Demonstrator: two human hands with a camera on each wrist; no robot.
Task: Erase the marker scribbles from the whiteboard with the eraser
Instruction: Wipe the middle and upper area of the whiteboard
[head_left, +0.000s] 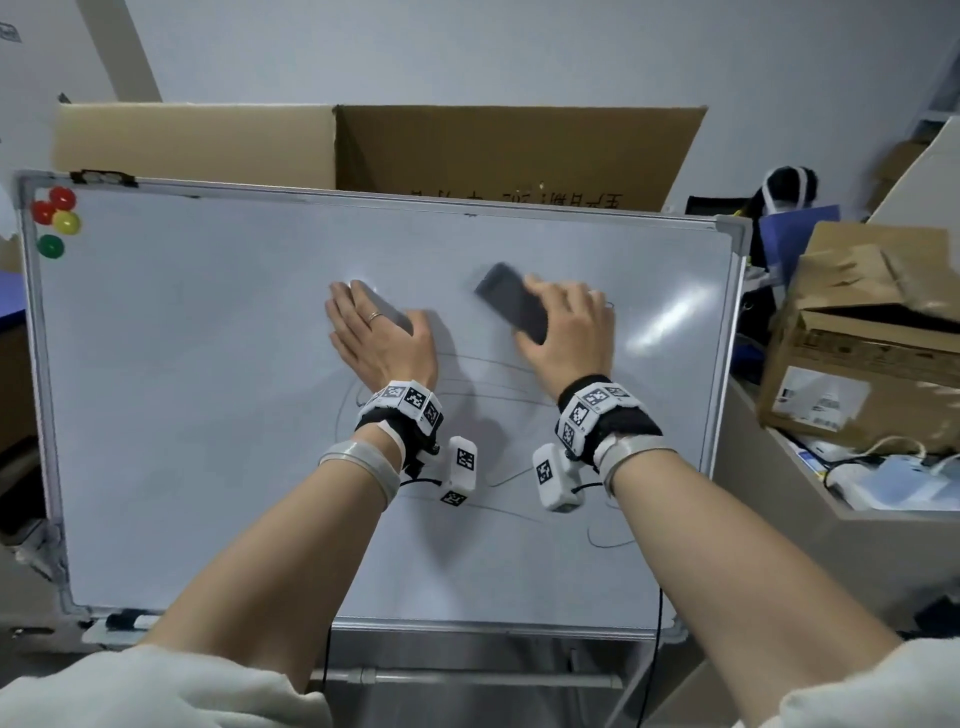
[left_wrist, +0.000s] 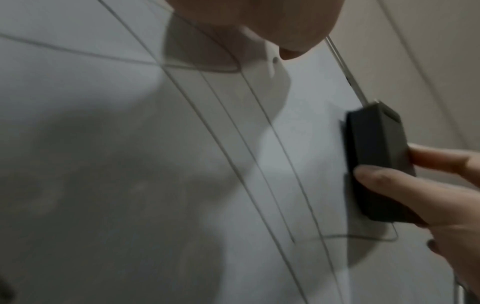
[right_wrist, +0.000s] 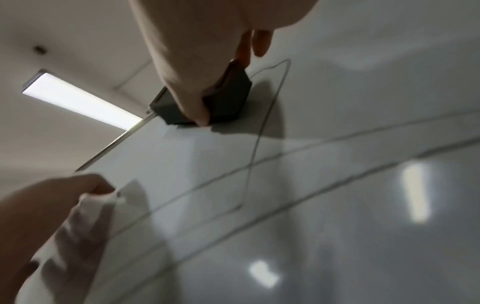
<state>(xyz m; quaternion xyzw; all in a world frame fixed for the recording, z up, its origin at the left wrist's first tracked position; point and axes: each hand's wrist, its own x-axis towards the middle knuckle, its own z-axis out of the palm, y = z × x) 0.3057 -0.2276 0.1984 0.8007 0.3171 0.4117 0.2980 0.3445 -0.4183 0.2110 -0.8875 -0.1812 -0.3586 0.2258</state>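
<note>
A framed whiteboard (head_left: 208, 415) stands tilted in front of me. Thin grey marker scribbles (head_left: 467, 374) loop across its lower middle and right, partly hidden by my wrists. My right hand (head_left: 566, 327) grips a dark grey eraser (head_left: 511, 301) and presses it on the board's upper middle, above the scribbles. The eraser (left_wrist: 374, 160) lies flat against the surface, thumb on one side and fingers on the other. In the right wrist view the eraser (right_wrist: 226, 96) sits beside a curved line. My left hand (head_left: 374, 332) rests flat on the board left of the eraser, fingers straight, holding nothing.
Red, yellow and green magnets (head_left: 54, 218) cluster in the board's top left corner. A large open cardboard box (head_left: 363, 145) stands behind the board. More boxes (head_left: 862, 332) and cables pile on a ledge to the right. A marker (head_left: 124, 621) lies on the bottom tray.
</note>
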